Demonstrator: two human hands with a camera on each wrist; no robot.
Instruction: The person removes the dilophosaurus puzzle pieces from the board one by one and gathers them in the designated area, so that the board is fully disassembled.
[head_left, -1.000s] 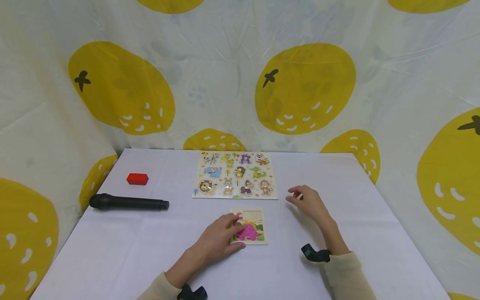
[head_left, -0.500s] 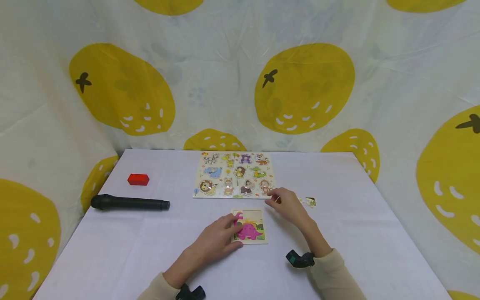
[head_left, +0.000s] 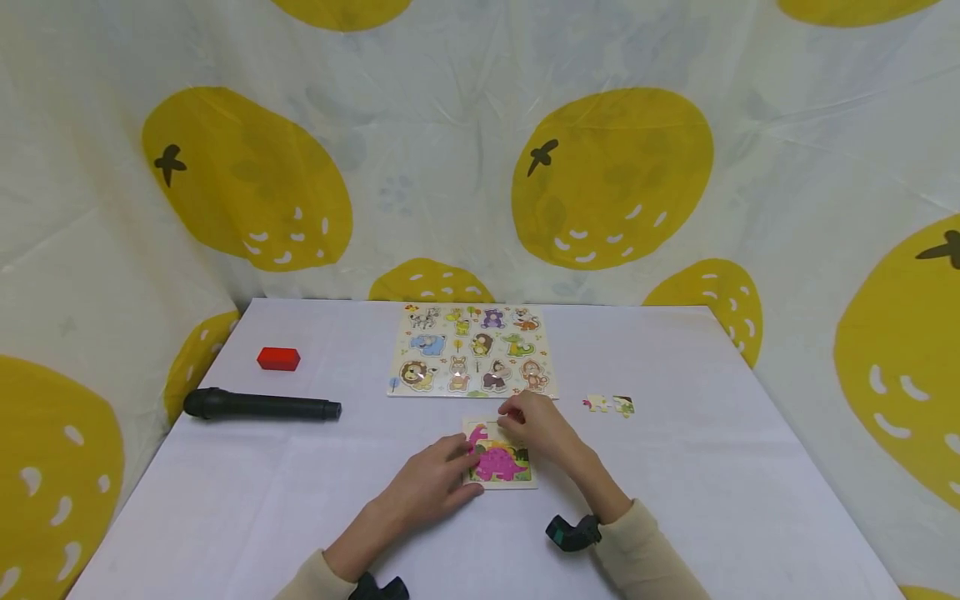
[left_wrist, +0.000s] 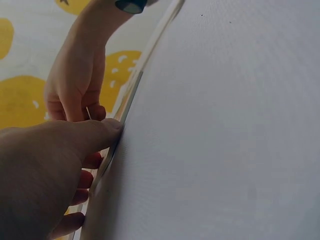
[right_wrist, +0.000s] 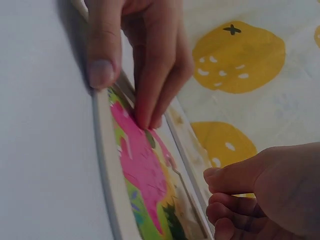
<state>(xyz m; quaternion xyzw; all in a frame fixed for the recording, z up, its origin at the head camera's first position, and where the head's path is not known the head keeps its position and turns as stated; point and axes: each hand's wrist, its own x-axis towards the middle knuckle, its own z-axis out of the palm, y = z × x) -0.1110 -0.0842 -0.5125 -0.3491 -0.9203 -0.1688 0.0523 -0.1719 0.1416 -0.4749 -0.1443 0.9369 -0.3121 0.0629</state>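
A small square dinosaur puzzle in a pale wooden frame lies on the table. My left hand rests over its left side, thumb against the near edge and fingertips on the pink dinosaur. Above the frame's far right part, my right hand pinches a thin puzzle piece, seen edge-on between thumb and fingers in the left wrist view. That hand covers part of the upper right slot. Loose puzzle pieces lie on the cloth to the right of the frame.
Behind the small puzzle lies a larger animal puzzle board. A black microphone and a red block are on the left of the white tablecloth. A fruit-patterned curtain hangs behind the table.
My right hand has moved left from beside the loose pieces to over the small puzzle, carrying its piece and uncovering those pieces. The left hand has stayed almost still.
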